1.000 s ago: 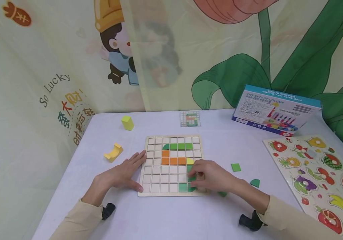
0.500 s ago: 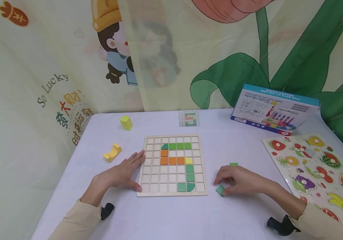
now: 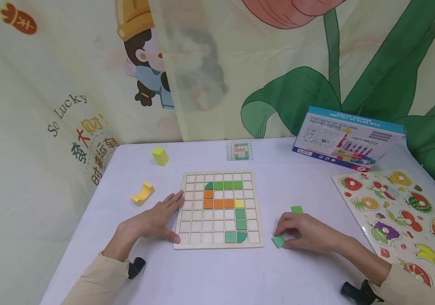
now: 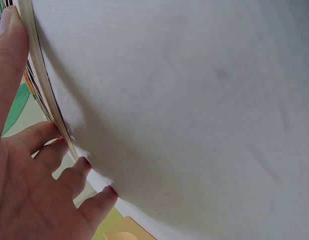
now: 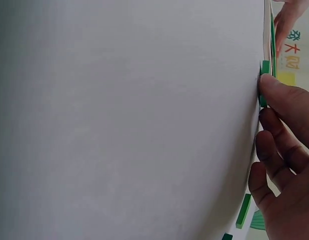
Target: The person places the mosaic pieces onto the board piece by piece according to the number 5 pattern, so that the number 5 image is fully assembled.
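Observation:
My left hand point(image 3: 154, 220) lies with fingers spread along the left edge of a square wooden grid board point(image 3: 192, 237), its thumb at the lower left corner. Green, orange and one yellow tile point(image 3: 239, 204) fill some of the board's cells. To the right of the board, my right hand point(image 3: 309, 232) pinches a dark green square tile point(image 3: 278, 241) at table level. In the right wrist view the thumb presses on that green tile point(image 5: 264, 100). Just beyond the right hand, a lighter green tile point(image 3: 297, 209) is partly covered by it.
A small pattern card point(image 3: 240, 151) lies behind the board. A yellow-green block point(image 3: 160, 156) and a yellow curved block point(image 3: 142, 194) sit at the left. A printed box point(image 3: 348, 137) stands back right, with a fruit puzzle board point(image 3: 394, 212) in front of it.
My right hand has left the board's lower right area and moved right to the loose dark green tile, which it now pinches. The left hand stays at the board's edge.

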{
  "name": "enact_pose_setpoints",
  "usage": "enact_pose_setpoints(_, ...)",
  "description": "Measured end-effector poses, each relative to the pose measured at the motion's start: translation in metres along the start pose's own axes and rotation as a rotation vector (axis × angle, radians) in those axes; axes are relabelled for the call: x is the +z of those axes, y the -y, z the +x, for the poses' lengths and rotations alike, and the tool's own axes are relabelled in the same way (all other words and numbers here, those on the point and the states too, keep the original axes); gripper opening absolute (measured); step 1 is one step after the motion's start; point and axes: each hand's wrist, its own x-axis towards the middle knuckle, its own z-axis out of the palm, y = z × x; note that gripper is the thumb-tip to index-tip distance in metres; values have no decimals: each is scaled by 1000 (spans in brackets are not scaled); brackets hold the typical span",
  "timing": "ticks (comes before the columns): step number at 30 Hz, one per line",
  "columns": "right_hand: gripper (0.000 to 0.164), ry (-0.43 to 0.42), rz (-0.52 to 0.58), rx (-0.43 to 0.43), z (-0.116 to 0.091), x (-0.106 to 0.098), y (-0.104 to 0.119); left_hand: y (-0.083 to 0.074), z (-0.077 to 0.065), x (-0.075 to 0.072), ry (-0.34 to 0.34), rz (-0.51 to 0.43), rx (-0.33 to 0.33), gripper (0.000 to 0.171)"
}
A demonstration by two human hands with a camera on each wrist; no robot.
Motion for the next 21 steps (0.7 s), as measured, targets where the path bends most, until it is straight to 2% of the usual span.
enact_pose_setpoints(11, 24, -82, 42, 23, 22, 2, 19, -1, 1, -1, 3, -5, -1, 115)
enact_pose_setpoints(18, 23, -125, 78, -79, 48, 13, 41, 0, 0, -1, 3, -12, 26, 115)
enact_pose_setpoints(21, 21, -130, 64, -96, 61, 21, 56, 1, -1, -1, 1, -26, 35, 115)
